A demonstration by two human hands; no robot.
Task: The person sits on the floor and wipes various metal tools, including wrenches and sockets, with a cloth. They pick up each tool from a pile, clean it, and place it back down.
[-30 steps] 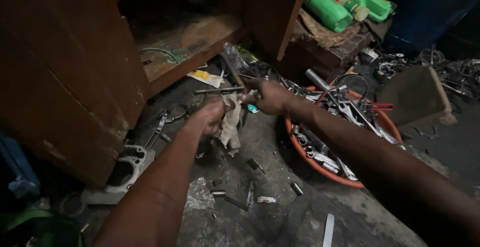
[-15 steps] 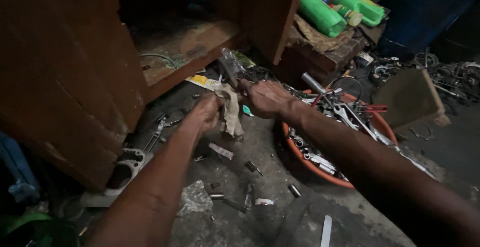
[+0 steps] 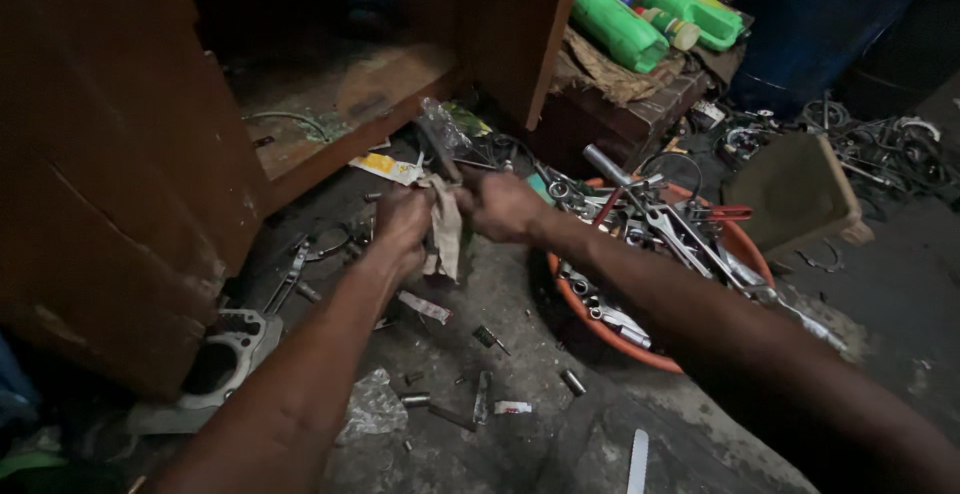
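Grimy rag point(image 3: 443, 224) gripped between left hand point(image 3: 402, 222) and right hand point(image 3: 503, 206), orange basin point(image 3: 640, 346) close right

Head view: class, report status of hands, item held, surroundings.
Both hands, left hand and right hand, grip a dirty pale rag. Orange bowl of metal wrenches beside right arm.

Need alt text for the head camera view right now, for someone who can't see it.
Two hands, left hand and right hand, grip a dirty rag wrapped around a dark tool above a littered concrete floor. An orange basin of wrenches sits at right, an open wooden cabinet behind.
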